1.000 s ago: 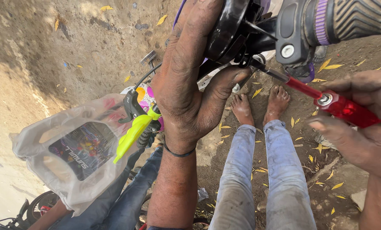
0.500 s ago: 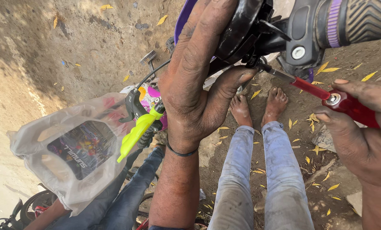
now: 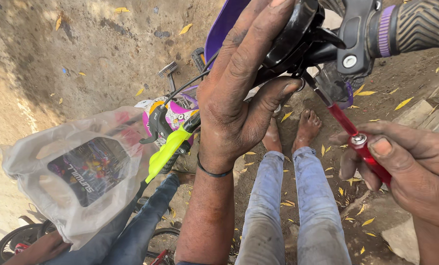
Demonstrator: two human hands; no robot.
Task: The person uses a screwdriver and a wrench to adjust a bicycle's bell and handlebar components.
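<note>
- Container: a clear plastic bag [image 3: 67, 172] hangs well to the left of the left hand [image 3: 241, 98], slightly lower. It holds a flat dark package with a multicoloured printed panel, tilted; the print shows through the film.
- Label position: the dark panel sits at the centre of the bag, roughly rectangular, its edges softened by the wrinkled plastic.
- Left hand: clamped on the black brake-lever housing [image 3: 293, 34] at the handlebar, fingers over the top, thumb pressing from below. The skin is smeared with dark grease. A thin black band circles the wrist.
- Right hand [image 3: 410, 172]: closed on the red screwdriver [image 3: 361, 142], thumb laid along the handle near the metal collar. The shaft runs up and left from this hand to the underside of the housing, between the two hands.
- Handlebar grip [image 3: 420, 24]: black ribbed rubber with a purple ring, directly above the right hand.
- Second lever: a neon yellow-green brake lever [image 3: 168, 152] lies just left of the left wrist.
- Below the hands: legs in blue jeans [image 3: 288, 211], bare feet on dirt scattered with yellow leaves [image 3: 403, 103].
</note>
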